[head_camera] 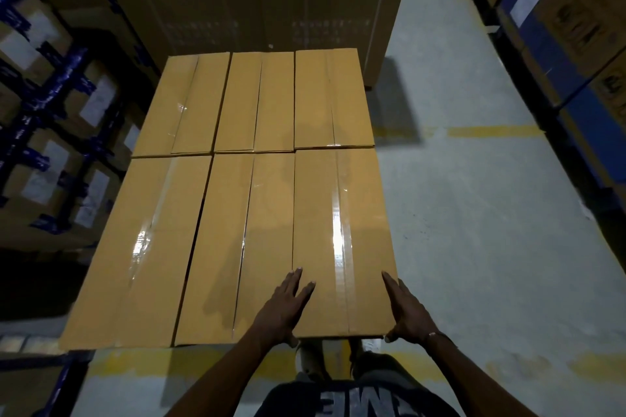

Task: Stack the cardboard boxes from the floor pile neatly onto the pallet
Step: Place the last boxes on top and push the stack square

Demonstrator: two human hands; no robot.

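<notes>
Both my hands, left [286, 306] and right [408, 310], press flat, fingers straight, on the near-right box [338, 230]; pallet hidden; tan, glossy tape.

The person wore a dark T-shirt [359, 399] with large white block letters, grey trousers [379, 369], pale shoes [306, 357], and a thin bracelet [433, 334] on the right wrist; both forearms were bare.

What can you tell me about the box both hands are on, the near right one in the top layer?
The near right box is a long, flat tan cardboard carton, closed, with glossy clear tape along its centre seam. It lies level, lengthwise away from the person, flush with the middle box and the far right box. The left hand rests flat on its top; the right hand presses its right edge.
</notes>
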